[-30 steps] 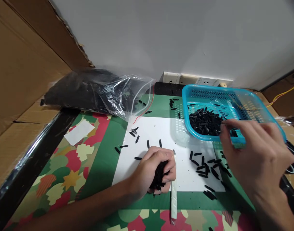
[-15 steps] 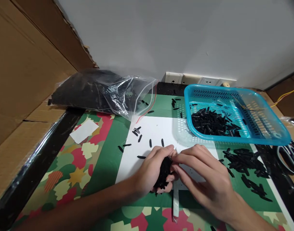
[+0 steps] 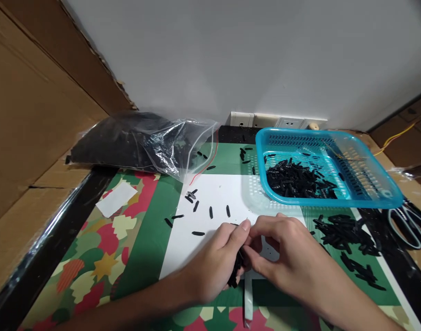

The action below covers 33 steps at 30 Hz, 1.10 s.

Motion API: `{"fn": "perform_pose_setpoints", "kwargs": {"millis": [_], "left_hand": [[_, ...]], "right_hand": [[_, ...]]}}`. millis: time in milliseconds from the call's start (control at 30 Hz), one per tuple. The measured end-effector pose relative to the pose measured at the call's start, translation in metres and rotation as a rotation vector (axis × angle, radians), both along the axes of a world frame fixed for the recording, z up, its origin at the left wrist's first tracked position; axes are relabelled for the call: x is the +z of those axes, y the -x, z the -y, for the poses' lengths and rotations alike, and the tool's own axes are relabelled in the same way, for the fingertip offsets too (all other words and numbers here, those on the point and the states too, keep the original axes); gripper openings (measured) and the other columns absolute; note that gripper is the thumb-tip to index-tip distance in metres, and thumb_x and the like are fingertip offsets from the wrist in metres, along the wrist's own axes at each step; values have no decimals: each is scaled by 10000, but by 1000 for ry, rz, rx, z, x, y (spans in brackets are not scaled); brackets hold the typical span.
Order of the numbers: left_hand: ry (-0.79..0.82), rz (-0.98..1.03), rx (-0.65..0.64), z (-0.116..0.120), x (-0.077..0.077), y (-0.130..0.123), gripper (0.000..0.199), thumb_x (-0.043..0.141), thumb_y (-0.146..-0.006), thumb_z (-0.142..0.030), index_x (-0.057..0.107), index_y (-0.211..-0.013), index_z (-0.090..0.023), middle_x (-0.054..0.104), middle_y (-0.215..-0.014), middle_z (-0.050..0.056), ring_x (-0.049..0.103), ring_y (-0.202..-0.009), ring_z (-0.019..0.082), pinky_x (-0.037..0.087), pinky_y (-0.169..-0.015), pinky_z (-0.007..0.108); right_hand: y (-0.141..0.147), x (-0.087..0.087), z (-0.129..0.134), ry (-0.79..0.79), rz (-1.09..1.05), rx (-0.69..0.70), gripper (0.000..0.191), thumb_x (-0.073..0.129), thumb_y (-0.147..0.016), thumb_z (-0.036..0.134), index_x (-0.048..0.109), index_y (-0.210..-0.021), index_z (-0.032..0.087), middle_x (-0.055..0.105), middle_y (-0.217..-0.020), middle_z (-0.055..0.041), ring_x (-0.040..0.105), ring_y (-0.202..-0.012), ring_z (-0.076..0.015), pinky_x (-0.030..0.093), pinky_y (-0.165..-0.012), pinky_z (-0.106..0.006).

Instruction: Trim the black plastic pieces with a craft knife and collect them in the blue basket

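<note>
In my left hand [image 3: 219, 262] is a clump of small black strips [image 3: 235, 271], mostly covered by the curled fingers and thumb. My right hand [image 3: 289, 253] meets it at the fingertips, thumb and index finger pinched together at the top of the clump; whatever they grip is hidden. A narrow white strip [image 3: 248, 299] lies on the table below the hands. Several loose black strips [image 3: 198, 233] are scattered on the white sheet [image 3: 178, 248] to the left of and beyond my left hand.
A blue basket [image 3: 329, 201] with many black strips and thin sticks stands at the right rear. Piles of black strips [image 3: 344, 234] and scissors [image 3: 408, 225] lie in front of it. A clear zip bag [image 3: 138, 142] full of black material rests at back left, near a cardboard wall [image 3: 31, 101].
My left hand has turned so the clump shows less, its thumb now closer to my right fingertips. The whole view has shifted slightly.
</note>
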<state>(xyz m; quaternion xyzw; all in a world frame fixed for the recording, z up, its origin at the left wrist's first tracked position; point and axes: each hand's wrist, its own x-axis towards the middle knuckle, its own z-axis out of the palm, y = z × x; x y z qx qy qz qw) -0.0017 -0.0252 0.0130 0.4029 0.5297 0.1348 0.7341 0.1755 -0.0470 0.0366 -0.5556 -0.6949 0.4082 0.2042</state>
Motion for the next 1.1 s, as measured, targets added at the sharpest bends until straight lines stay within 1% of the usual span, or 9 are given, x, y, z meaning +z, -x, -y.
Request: {"fn": "perform_pose_setpoints", "kwargs": {"millis": [100,233,333,467,533,667,733,900,1100], "left_hand": [[2,-97,-78,-1,-1,1,663,471,-884,-892,538,-913,-233,533,-527,-68,513,-464,135,336,-413,221],[97,-25,-53,-4,-2,1,680,516,-831,-915,507,-943,-245,517,-561,-88,471,-446,111,292,-397,202],[100,41,-79,-7,-3,1,641,579,-824,-874,487,-867,-242,490,-554,-90,437,-423,87,252,-372,177],[72,138,-139,-13,-5,1,585,618,-858,-779,475,-733,-226,453,-519,-80,437,-384,70,227,-326,147],[85,203,-126,-15,-6,0,578,627,-864,-747,463,-685,-222,447,-504,-75,426,-353,65,223,-303,142],[80,303,-108,-19,-7,-2,601,692,-818,-748,467,-651,-217,442,-472,-74,419,-308,68,221,-268,140],[88,322,-89,-19,-7,-2,606,713,-808,-739,467,-637,-212,442,-470,-72,411,-298,65,224,-262,137],[120,329,-55,-19,-4,-2,556,680,-855,-673,479,-633,-204,439,-468,-66,391,-287,62,208,-257,130],[107,328,-35,-21,-4,1,487,632,-910,-578,467,-647,-203,439,-490,-66,372,-302,56,192,-270,127]], "right_hand": [[3,2,0,3,-22,-54,151,656,-819,83,708,-781,220,722,-733,29,548,-614,-132,380,-606,-282],[-3,6,-2,58,-132,-71,139,658,-822,110,707,-733,205,660,-642,48,497,-550,-96,366,-533,-231],[-11,2,-5,141,-268,-66,105,686,-827,133,746,-770,198,674,-647,46,518,-556,-87,398,-527,-202],[-18,-8,-6,184,-431,-96,58,726,-843,152,753,-801,182,730,-688,15,606,-592,-99,476,-567,-193],[-19,-13,-4,163,-504,-142,34,751,-865,176,749,-832,182,752,-707,0,664,-613,-115,518,-584,-197],[-21,-23,-1,-14,-560,-252,53,753,-942,231,755,-907,191,760,-720,-5,705,-612,-123,559,-594,-202],[-21,-28,-1,-56,-584,-270,80,743,-973,255,753,-926,191,762,-724,-6,717,-608,-125,575,-600,-207],[-19,-32,-1,-44,-655,-253,124,730,-1011,300,751,-965,187,770,-740,-18,728,-621,-135,594,-624,-232],[-17,-32,-6,6,-661,-220,171,710,-1025,332,744,-959,178,745,-737,-13,695,-620,-127,557,-625,-238]]}}
